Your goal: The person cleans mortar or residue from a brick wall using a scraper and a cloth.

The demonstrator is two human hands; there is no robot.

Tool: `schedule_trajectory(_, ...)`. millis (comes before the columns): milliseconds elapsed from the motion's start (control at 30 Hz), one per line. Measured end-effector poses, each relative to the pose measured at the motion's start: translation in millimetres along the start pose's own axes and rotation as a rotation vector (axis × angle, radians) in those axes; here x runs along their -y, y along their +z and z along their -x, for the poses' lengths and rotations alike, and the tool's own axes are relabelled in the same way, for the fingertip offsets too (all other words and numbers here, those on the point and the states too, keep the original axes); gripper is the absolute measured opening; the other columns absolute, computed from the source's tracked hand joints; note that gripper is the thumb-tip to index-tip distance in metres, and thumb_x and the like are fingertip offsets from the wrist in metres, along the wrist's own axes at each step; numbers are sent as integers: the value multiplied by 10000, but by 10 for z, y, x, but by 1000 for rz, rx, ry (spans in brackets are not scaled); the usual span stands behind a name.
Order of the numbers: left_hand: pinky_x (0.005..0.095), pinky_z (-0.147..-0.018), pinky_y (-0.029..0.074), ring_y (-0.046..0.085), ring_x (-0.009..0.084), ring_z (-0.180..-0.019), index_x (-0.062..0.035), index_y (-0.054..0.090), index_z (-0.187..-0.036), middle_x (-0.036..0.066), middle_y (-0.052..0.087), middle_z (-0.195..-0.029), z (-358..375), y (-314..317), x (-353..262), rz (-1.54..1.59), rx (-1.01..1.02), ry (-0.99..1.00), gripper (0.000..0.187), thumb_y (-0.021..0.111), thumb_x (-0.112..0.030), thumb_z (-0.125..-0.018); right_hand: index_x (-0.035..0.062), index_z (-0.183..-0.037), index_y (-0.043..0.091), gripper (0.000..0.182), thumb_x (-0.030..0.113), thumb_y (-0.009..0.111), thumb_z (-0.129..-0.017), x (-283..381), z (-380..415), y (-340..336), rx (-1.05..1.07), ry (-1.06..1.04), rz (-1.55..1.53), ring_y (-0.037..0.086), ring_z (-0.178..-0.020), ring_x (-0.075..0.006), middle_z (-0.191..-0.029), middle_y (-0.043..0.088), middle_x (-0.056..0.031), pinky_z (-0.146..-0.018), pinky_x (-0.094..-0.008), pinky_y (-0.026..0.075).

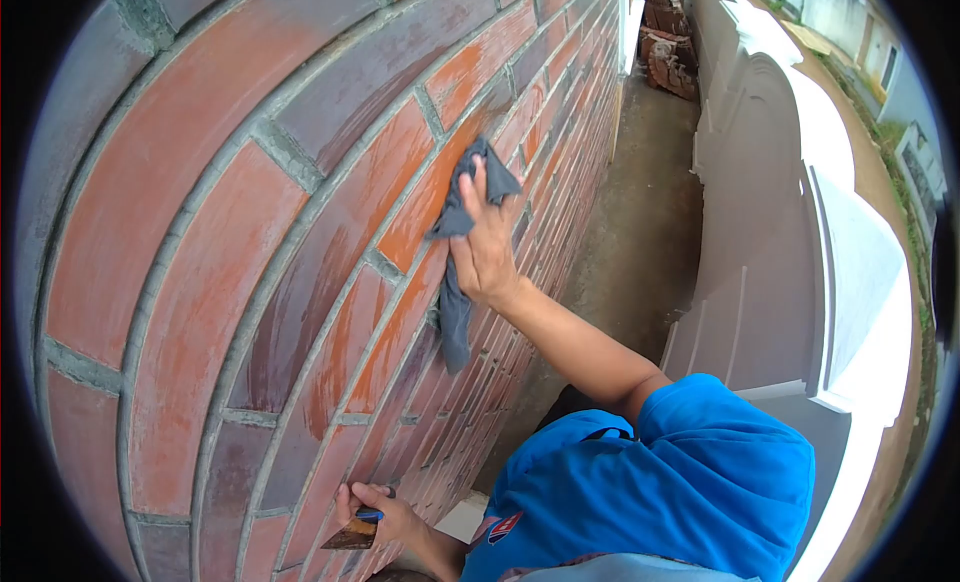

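Head view: right hand (pixel 483 250) presses a grey rag (pixel 456 244) on brick wall (pixel 250 232); left hand (pixel 385 517) grips a trowel (pixel 355 535).

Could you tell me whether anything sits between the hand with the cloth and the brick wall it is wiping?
Only the grey cloth itself lies between the right hand and the brick wall; nothing else intervenes. The left hand holds a trowel lower down, apart from it.

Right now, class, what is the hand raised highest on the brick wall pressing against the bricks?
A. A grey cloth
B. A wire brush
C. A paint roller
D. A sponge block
A. The raised right hand presses a grey cloth flat against the brick wall; its loose end hangs below the wrist, while the left hand lower down holds a small trowel.
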State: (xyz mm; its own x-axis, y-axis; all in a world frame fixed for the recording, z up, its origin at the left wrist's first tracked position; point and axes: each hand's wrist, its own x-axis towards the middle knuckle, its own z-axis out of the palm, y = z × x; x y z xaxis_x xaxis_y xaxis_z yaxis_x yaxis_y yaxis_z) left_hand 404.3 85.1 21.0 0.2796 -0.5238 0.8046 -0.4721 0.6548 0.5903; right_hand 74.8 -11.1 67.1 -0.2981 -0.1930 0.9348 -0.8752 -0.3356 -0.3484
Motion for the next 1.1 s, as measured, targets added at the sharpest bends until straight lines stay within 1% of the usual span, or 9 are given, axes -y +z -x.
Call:
schedule_trajectory(167,208,-429,364,428,85,-471,0,571,-1070,45,488,-590,5,18,0,-53,-5,19,159,607,-58,-926,-110,-1184,443,392,229,369,-1002,-1091,-960,-62,-169,454,-201,194,-1410,-409,-1508,211,-287,-1139,-414,182)
schedule_trajectory(333,210,-428,366,431,88,-472,13,570,-1060,44,481,-592,-22,46,-40,-48,1,51,148,599,-46,-927,-113,-1430,204,582,264,342,-1009,-234,-91,25,-66,353,-138,88,-1436,-428,-1520,128,-309,-1150,-459,101)
schedule_trajectory(400,211,-428,371,433,89,-472,14,571,-1057,45,480,-598,-11,32,-38,-43,10,25,142,594,-41,-928,-91,-1458,153,671,346,341,-985,221,627,68,84,284,-169,26,-1433,-464,-1533,57,-313,-1089,-630,0)
schedule_trajectory(600,206,-427,381,439,89,-466,10,574,-1058,46,484,-605,-27,-1,-22,-56,32,48,134,585,-32,-931,-85,-1469,100,698,404,274,-1001,-800,-63,-29,46,420,-6,-11,-1449,-404,-1543,56,-288,-1131,-533,-41)
schedule_trajectory(767,199,-415,373,445,89,-459,22,582,-1047,46,509,-587,-22,22,-25,-110,27,61,130,591,-26,-927,6,-1264,405,547,466,246,-1015,-1954,-757,-232,-66,429,-44,452,-1144,-427,-1223,469,-253,-995,-449,339)
schedule_trajectory(833,195,-407,367,449,86,-458,30,587,-1035,46,520,-582,-15,32,-31,-97,11,36,125,597,-26,-923,-36,-1406,317,550,354,179,-1044,-1709,-524,-129,-95,59,219,314,-1333,-415,-1416,343,-289,-1122,-394,219)
schedule_trajectory(867,193,-405,364,451,85,-459,33,589,-1027,47,523,-584,-19,35,-39,-116,10,49,123,602,-27,-921,-94,-1415,233,652,427,246,-1024,-1517,-371,-77,-145,468,7,208,-1384,-445,-1500,177,-304,-1138,-411,176)
schedule_trajectory(933,190,-400,358,456,81,-460,40,593,-1012,49,529,-586,-32,61,-64,-161,-4,79,121,613,-31,-916,-109,-1451,118,717,436,271,-1012,-932,93,-83,5,463,-103,57,-1436,-425,-1534,49,-307,-1163,-461,55)
schedule_trajectory(1100,215,-432,367,454,99,-494,26,552,-1040,39,485,-613,-11,71,-60,-229,-4,58,146,605,-45,-924,-123,-1437,147,676,377,285,-1003,-306,1077,-14,199,338,-52,28,-1430,-458,-1516,72,-338,-1102,-597,-75)
